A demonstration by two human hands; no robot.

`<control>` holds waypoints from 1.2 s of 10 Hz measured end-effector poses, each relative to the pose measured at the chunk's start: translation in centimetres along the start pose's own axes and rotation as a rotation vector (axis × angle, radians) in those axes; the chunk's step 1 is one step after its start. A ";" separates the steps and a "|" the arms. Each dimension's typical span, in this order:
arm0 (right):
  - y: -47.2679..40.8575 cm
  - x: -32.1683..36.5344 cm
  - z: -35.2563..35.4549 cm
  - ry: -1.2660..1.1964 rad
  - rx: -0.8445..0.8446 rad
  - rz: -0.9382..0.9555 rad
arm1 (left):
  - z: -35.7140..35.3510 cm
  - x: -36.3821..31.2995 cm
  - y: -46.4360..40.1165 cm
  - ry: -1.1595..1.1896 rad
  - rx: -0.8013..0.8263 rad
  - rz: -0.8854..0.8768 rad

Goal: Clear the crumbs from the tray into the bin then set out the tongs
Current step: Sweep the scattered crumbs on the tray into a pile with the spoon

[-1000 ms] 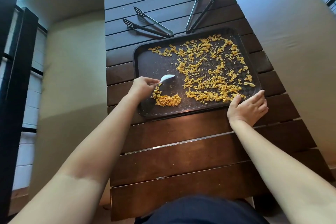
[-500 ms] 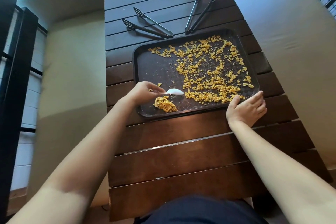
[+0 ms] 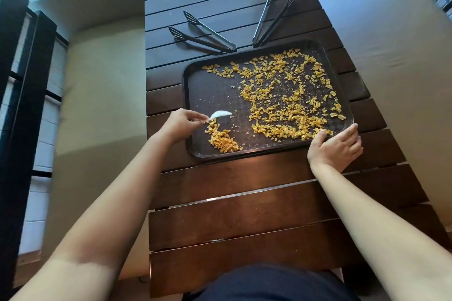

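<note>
Head view, looking down a dark slatted wooden table (image 3: 220, 198). Left hand (image 3: 179, 124) is pinching the handle of a small white plastic spoon-like scraper (image 3: 220, 114), blade lying low over the left part of a dark rectangular plastic tray (image 3: 195, 95). Right hand (image 3: 338, 146) is gripping the tray's near right corner, thumb hooked over the rim, fingers lying along the edge, steadying it. Orange-yellow broken crumbs (image 3: 291, 95) are lying scattered over the middle and right of the tray; a small gathered heap (image 3: 223, 140) is sitting near the near left corner, just below the scraper. Step in hand, by my reading: raking crumbs into one pile, well short of done since most are lying loose. Next move calls for reaching the blade further right and drawing the loose crumbs toward the heap, flat to the tray floor so none hop the rim. No bin in view. Two pairs of dark slotted-tip tongs, left pair (image 3: 203, 33) and right pair (image 3: 272, 16), are lying on the table just beyond the tray's far edge, not yet set out.
</note>
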State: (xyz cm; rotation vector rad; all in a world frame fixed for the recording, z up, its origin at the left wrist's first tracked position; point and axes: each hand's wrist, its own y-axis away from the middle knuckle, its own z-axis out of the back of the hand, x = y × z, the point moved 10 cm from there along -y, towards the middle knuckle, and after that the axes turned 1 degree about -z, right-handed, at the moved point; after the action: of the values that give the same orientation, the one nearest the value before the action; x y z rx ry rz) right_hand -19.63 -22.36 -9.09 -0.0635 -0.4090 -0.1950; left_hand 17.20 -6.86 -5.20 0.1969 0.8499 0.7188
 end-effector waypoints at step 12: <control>0.1 0.1 0.2 -0.013 0.001 0.007 | 2.2 4.4 2.2 -0.063 -0.285 0.161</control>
State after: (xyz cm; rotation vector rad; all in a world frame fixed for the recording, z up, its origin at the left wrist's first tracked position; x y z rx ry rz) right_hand -19.56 -22.27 -8.85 -0.0650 -0.4221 -0.1879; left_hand 19.70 -2.11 -5.45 0.0324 0.6672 0.9707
